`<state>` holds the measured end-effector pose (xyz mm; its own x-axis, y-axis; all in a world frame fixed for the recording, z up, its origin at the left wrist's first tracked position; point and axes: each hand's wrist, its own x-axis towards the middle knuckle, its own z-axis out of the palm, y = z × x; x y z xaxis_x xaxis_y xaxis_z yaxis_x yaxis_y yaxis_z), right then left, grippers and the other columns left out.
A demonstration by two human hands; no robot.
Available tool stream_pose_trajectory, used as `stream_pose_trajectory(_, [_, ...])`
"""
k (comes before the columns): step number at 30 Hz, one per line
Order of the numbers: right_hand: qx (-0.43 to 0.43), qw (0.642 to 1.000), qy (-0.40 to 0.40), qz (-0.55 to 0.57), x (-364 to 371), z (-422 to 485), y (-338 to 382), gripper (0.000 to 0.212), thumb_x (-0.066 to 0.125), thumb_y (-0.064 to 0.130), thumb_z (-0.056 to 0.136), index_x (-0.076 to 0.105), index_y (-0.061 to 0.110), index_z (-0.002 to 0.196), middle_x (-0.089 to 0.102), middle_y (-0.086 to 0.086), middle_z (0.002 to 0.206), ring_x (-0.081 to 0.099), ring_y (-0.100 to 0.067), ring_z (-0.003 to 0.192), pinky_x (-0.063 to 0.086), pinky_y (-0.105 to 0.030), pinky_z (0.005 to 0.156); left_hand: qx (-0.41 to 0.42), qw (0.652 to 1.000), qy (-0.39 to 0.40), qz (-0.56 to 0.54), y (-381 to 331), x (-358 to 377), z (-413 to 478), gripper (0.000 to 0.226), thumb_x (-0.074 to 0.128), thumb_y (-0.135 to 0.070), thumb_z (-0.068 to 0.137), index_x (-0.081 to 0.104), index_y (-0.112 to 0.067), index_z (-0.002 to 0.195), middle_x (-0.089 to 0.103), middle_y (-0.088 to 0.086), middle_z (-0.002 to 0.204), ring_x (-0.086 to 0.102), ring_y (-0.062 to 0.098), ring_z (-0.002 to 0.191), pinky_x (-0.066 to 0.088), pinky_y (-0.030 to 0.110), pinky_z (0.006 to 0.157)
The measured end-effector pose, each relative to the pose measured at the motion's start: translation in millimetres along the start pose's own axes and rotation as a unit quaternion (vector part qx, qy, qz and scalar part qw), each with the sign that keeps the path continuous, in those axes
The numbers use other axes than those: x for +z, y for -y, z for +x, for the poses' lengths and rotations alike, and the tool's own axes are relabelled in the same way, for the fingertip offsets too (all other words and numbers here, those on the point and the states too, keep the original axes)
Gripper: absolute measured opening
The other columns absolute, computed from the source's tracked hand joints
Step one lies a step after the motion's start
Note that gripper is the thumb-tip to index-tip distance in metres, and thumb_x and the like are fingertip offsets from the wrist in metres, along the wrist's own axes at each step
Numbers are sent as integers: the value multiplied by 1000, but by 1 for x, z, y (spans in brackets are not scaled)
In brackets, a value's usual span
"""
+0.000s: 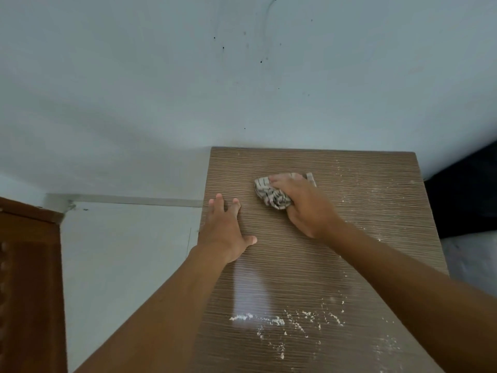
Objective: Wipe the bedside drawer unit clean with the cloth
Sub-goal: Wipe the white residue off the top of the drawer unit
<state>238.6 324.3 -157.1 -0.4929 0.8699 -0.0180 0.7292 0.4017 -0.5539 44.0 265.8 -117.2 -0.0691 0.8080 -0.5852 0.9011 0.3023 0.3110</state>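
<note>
The bedside drawer unit's brown ribbed wood-grain top [269,265] fills the middle and lower right of the head view. White powdery crumbs [274,320] lie scattered near its front and along its right side. My right hand [306,208] presses a bunched striped beige cloth [271,195] onto the top near the back. My left hand [228,230] lies flat with fingers spread on the top's left edge, holding nothing.
A pale blue-grey wall [188,90] with small dark marks stands right behind the unit. A dark wooden piece of furniture [29,278] stands at the far left. Something black [465,195] sits to the right of the unit, white floor [121,265] to its left.
</note>
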Motion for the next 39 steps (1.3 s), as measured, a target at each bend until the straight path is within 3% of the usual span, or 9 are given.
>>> stream_pose_trajectory(8, [30, 996, 30, 83, 36, -149, 50, 49, 43, 25, 82, 51, 31, 130, 50, 12, 142, 36, -9, 138, 22, -44, 116, 6, 1000, 16, 4, 4, -2, 4, 93, 70, -41, 86, 10, -26, 156, -13, 3, 163, -12, 22, 150, 14, 44, 121])
stream_pose_trajectory(12, [-12, 995, 58, 85, 42, -187, 66, 43, 57, 27, 87, 53, 35, 128, 54, 19, 136, 33, 8, 134, 20, -23, 117, 7, 1000, 12, 13, 4, -2, 5, 94, 71, -42, 85, 11, -26, 156, -11, 3, 164, -4, 24, 151, 16, 45, 120])
stream_pose_trajectory(16, [43, 990, 26, 133, 10, -188, 77, 45, 58, 31, 87, 46, 50, 127, 57, 31, 118, 46, 19, 109, 40, -11, 91, 1, 999, 13, 30, 1, -2, 5, 99, 72, -48, 82, 11, -25, 156, -10, 6, 163, -4, 26, 151, 16, 46, 120])
stream_pose_trajectory(20, [103, 980, -83, 149, -43, -169, 56, 44, 46, 25, 88, 47, 47, 126, 58, 35, 108, 59, 7, 97, 46, -12, 78, 0, 997, 18, 74, -12, 0, 5, 101, 71, -55, 79, 10, -28, 156, -10, 10, 163, -8, 32, 150, 14, 48, 120])
stream_pose_trajectory(23, [156, 975, -120, 102, -81, -143, 14, 47, 51, 8, 91, 52, 32, 131, 62, 16, 113, 59, -8, 96, 48, -28, 77, 12, 996, 33, 87, -28, 5, 6, 99, 69, -53, 81, 8, -31, 156, -12, 8, 163, -11, 35, 149, 14, 50, 117])
stream_pose_trajectory(25, [191, 971, -129, 69, -102, -121, -14, 45, 50, 8, 92, 51, 27, 133, 63, 5, 117, 57, -13, 96, 43, -30, 76, 19, 996, 46, 77, -37, 7, 9, 98, 70, -50, 83, 7, -33, 156, -15, 6, 163, -15, 38, 148, 15, 53, 117])
stream_pose_trajectory(29, [217, 964, -151, -38, -125, -75, -61, 47, 47, 8, 90, 49, 28, 133, 61, 0, 124, 57, -26, 106, 45, -39, 81, 17, 996, 59, 72, -49, 9, 15, 97, 73, -45, 82, 8, -38, 154, -19, 1, 162, -18, 41, 146, 16, 56, 115])
stream_pose_trajectory(35, [174, 975, -107, -87, -100, -19, -103, 51, 48, 8, 87, 49, 25, 135, 53, 0, 134, 49, -25, 119, 46, -42, 92, 11, 996, 66, 57, -57, 8, 21, 100, 75, -43, 80, 7, -41, 153, -22, -1, 162, -20, 42, 145, 15, 57, 116])
stream_pose_trajectory(39, [161, 982, -87, -55, -68, -26, -112, 59, 50, 6, 85, 45, 20, 142, 42, -2, 146, 35, -25, 133, 27, -40, 113, 7, 996, 69, 50, -57, 8, 22, 102, 76, -43, 79, 6, -42, 153, -23, -1, 161, -21, 41, 145, 14, 57, 116])
